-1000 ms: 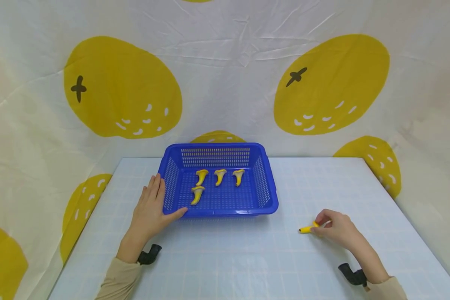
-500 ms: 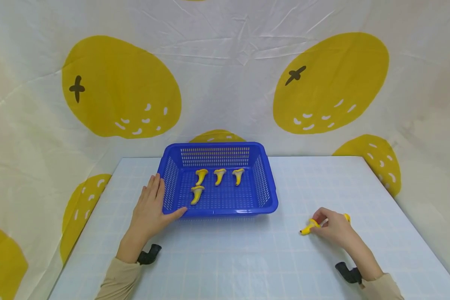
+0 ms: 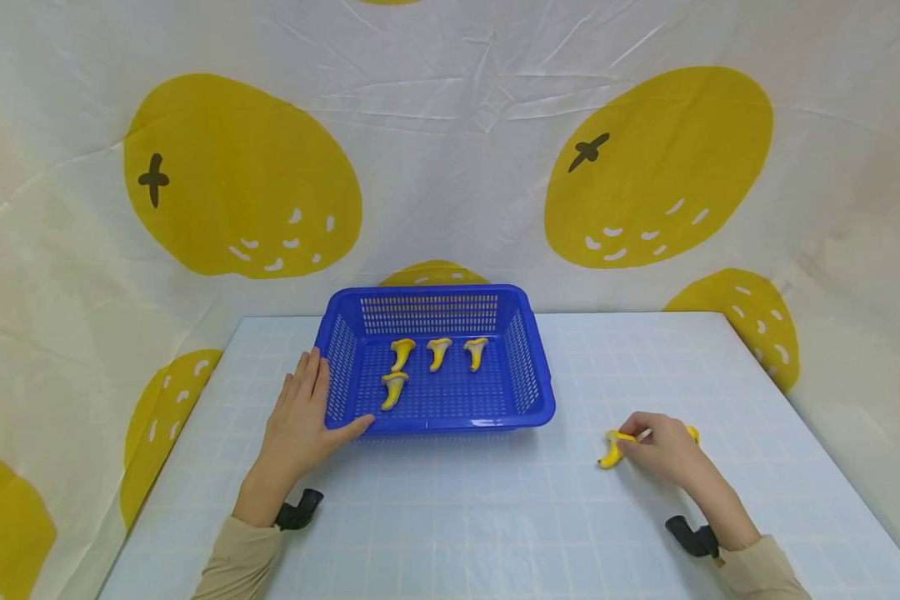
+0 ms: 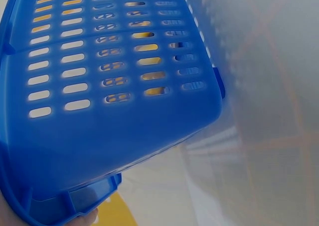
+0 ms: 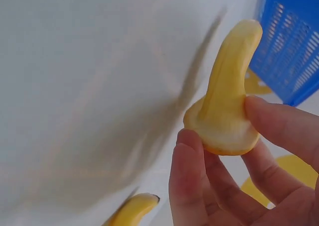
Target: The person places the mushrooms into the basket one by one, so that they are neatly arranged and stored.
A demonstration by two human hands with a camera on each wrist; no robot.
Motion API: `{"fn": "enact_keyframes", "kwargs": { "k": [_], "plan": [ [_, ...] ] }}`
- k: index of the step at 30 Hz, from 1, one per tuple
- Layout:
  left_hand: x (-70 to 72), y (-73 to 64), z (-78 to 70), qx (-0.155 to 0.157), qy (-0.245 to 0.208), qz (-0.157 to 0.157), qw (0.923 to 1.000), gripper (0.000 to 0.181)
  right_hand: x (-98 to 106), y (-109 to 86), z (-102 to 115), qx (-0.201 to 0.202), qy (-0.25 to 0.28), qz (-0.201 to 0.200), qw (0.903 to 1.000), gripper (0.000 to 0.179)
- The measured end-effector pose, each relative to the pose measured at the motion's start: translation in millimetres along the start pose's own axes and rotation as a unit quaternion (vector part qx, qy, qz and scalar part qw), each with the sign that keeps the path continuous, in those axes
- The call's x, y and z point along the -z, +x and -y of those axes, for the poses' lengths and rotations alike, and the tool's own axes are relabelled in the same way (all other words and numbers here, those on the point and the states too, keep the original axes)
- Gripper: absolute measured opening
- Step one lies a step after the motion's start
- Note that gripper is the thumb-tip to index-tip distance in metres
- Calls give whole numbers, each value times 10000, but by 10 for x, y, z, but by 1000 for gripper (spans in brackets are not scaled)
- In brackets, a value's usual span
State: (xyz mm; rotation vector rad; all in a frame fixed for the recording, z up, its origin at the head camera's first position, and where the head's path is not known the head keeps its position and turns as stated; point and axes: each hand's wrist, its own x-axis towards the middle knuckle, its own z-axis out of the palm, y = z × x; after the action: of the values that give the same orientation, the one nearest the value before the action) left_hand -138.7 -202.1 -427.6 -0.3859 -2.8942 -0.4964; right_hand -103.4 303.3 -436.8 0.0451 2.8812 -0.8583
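The fingers of the right hand are curled around the wide cap end of one yellow toy mushroom, pinching it between thumb and fingertips so the narrow stem points away from the palm; in the head view the same piece sits at the fingertips, at or just above the table, though I cannot tell whether it touches the surface. A second yellow piece shows just behind that hand, and the right wrist view catches what is probably the same one at its lower edge, too cropped to be sure. The left hand lies with fingers straight against the left outer wall of the blue basket, its thumb at the front left corner, gripping nothing. Inside the basket lie four more yellow mushrooms: three in a row toward the back and one nearer the front left. That makes six yellow pieces and one basket in all. The basket's front rim is well apart from the right hand, with bare table between them, and wide table also lies in front of both hands toward the near edge. One black wrist mount shows at each wrist.
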Motion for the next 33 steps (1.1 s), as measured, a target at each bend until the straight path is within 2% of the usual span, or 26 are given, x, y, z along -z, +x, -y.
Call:
{"fn": "enact_keyframes", "kwargs": {
  "k": [4,12,17,26,33],
  "plan": [
    [-10,0,7,0,-30,-20,10000,117,37,17,47,108,19,12,9999,6],
    [-15,1,17,2,-33,4,10000,117,148,44,188,642,18,-219,9977,4],
    [-8,-2,8,9,-23,-13,10000,117,223,92,310,723,-13,-342,9968,7],
    [2,-2,-3,-10,-29,-7,10000,117,398,154,561,649,42,-327,9973,13],
    [-4,-1,9,25,-60,31,10000,117,562,199,762,912,-43,-593,9941,13]
  ]
}}
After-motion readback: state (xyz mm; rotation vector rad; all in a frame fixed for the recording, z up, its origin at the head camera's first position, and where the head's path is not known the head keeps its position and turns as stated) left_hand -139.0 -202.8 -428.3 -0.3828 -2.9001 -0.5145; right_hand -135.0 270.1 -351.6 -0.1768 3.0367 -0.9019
